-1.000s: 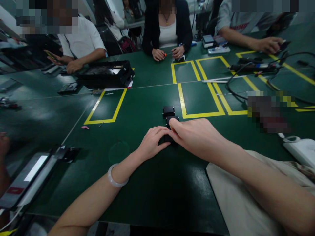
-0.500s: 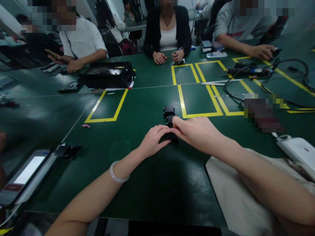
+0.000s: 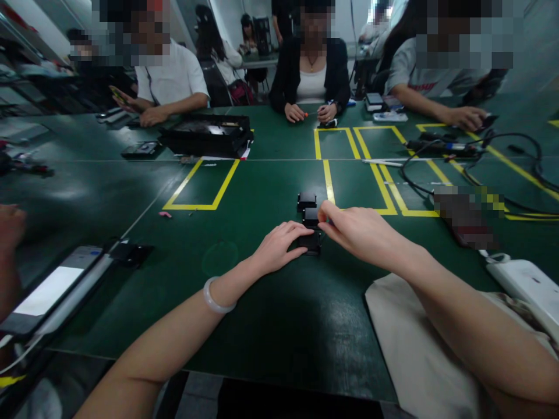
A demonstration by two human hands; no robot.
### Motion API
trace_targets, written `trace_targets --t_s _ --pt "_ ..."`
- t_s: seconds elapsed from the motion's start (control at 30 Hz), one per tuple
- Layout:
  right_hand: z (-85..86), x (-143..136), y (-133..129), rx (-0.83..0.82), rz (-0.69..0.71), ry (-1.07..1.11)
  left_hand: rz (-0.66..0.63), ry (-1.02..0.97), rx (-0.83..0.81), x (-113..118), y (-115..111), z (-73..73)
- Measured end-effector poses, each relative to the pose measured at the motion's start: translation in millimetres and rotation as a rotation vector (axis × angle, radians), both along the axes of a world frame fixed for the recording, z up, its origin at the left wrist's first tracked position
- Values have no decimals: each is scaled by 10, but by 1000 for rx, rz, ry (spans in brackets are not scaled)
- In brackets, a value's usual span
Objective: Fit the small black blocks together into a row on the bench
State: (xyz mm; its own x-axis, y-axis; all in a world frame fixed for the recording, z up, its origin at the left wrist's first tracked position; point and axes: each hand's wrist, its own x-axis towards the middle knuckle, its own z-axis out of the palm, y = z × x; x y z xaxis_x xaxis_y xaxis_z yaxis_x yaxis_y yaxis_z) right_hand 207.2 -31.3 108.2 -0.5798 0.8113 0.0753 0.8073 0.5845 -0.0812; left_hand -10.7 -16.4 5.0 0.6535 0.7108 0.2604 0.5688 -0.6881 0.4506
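Note:
Three small black box-shaped parts stand in a row on the green table before me. My left hand [image 3: 282,247] grips the nearest black box-shaped part [image 3: 312,243] by its left side, fingers over the top edge and thumb at the front. Just right of that part is my right hand [image 3: 356,233], its thumb and fingertips pinched together. Something small and reddish shows between those fingertips, too little to name. The middle black part [image 3: 310,217] is partly behind the right fingertips. Farthest from me sits another black part [image 3: 307,199], touched by neither hand.
Yellow tape frames [image 3: 190,207] mark the green table [image 3: 262,314]. A cloth bag [image 3: 395,326] lies under my right forearm, near a white power strip [image 3: 526,279]. A phone [image 3: 52,285] lies left. Across are a black tray [image 3: 205,137], cables [image 3: 408,174] and several people.
My right hand has drawn back slightly to the right from the nearest black part, uncovering more of it. My left hand keeps its hold. The whole view has shifted a little.

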Motion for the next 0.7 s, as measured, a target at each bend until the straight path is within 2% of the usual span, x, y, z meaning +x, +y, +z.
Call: trace_targets --t_s 0.13,0.33,0.53,0.7 --pt "-1 27 -7 -26 23 66 -4 -6 -3 -2 -6 5" --pt "-5 24 -8 -20 -26 20 -1 -23 -1 -2 -14 5" --pt "7 5 -19 -31 -17 76 -1 -32 -13 -13 -23 11" --pt "11 -8 -26 -22 -35 15 0 -39 -15 -20 -28 8"
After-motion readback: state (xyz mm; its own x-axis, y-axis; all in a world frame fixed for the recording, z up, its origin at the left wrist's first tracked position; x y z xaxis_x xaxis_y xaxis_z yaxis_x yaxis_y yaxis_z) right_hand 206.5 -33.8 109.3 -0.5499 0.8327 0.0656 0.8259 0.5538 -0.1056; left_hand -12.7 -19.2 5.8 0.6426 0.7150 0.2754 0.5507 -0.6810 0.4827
